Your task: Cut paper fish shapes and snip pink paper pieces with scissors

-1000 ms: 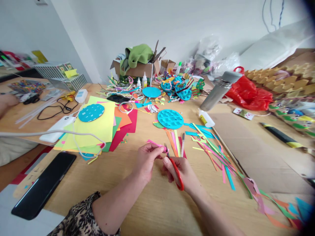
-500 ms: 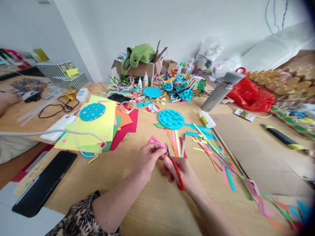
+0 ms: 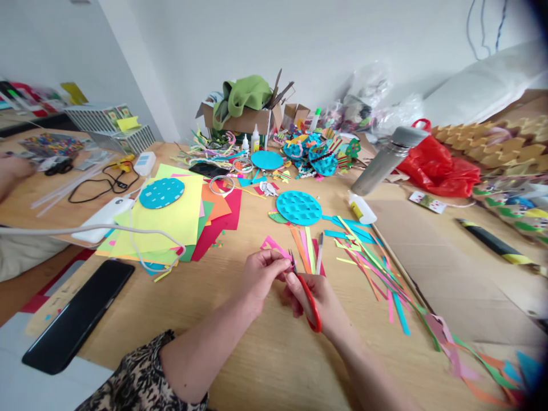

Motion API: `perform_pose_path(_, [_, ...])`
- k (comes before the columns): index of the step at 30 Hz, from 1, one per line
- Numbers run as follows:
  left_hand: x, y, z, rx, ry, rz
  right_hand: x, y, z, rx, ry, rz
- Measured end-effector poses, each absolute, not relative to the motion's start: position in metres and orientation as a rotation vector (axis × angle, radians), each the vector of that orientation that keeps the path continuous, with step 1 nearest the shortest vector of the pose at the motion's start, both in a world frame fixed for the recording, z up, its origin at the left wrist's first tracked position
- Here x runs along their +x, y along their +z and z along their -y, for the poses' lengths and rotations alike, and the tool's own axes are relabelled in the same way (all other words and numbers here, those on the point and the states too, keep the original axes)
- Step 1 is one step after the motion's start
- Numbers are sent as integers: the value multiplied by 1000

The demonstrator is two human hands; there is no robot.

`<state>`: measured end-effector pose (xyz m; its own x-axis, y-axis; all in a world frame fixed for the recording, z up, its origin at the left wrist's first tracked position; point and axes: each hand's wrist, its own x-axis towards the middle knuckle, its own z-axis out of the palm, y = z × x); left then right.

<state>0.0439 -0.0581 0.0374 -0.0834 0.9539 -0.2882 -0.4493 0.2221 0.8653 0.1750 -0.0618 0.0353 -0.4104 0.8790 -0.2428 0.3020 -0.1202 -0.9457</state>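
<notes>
My left hand [image 3: 263, 277] pinches a small piece of pink paper [image 3: 276, 246] between thumb and fingers. Red-handled scissors [image 3: 309, 302] are in my right hand [image 3: 314, 297], their blades pointing away from me and slightly apart beside the left fingertips. Where the blades meet the paper is too small to make out. Just beyond my hands lie orange and pale yellow paper strips [image 3: 309, 251] and a pen [image 3: 320, 251]. Behind them rests a blue paper oval [image 3: 298, 208] covered in raised flaps.
Loose coloured strips [image 3: 385, 268], a glue bottle [image 3: 362, 209] and cardboard [image 3: 428, 251] lie to the right, by a steel flask [image 3: 381, 162]. Coloured sheets [image 3: 171, 228], a white cable [image 3: 107, 230] and a black phone [image 3: 79, 317] occupy the left. Another person's hand [image 3: 15, 171] shows at the left edge.
The view has shifted very slightly. Both hands keep nearly the same position, with the scissors still at the pink paper.
</notes>
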Motion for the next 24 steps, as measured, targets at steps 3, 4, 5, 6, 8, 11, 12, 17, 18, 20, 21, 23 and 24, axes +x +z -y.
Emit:
perform_pose_path(3, [43, 37, 58, 624, 1288, -1086, 175, 34, 61, -1306, 1548, 1677])
perform_pose_path(4, [43, 38, 58, 625, 1287, -1087, 175, 34, 61, -1305, 1539, 1682])
perform_pose_path(5, [43, 38, 58, 624, 1285, -1086, 175, 35, 61, -1302, 1531, 1688])
perform_pose_path(6, [43, 38, 58, 623, 1283, -1083, 175, 35, 61, -1299, 1526, 1692])
perform_pose_path(8, [43, 39, 58, 627, 1279, -1076, 176, 37, 62, -1298, 1530, 1694])
perform_pose_path(11, [43, 38, 58, 637, 1274, -1080, 176, 39, 63, -1308, 1544, 1682])
perform_pose_path(12, [43, 38, 58, 640, 1272, -1085, 176, 39, 63, -1311, 1548, 1676])
perform_pose_path(17, [42, 35, 57, 633, 1277, -1108, 175, 36, 62, -1324, 1562, 1652])
perform_pose_path(18, [42, 35, 57, 633, 1277, -1110, 175, 36, 62, -1326, 1561, 1652])
perform_pose_path(20, [42, 36, 56, 636, 1276, -1111, 175, 37, 62, -1328, 1557, 1658])
perform_pose_path(21, [42, 36, 56, 639, 1274, -1110, 175, 37, 62, -1328, 1554, 1663])
perform_pose_path(23, [42, 37, 55, 640, 1273, -1108, 175, 37, 62, -1322, 1545, 1673])
perform_pose_path(24, [42, 37, 55, 641, 1272, -1108, 175, 37, 62, -1316, 1541, 1676])
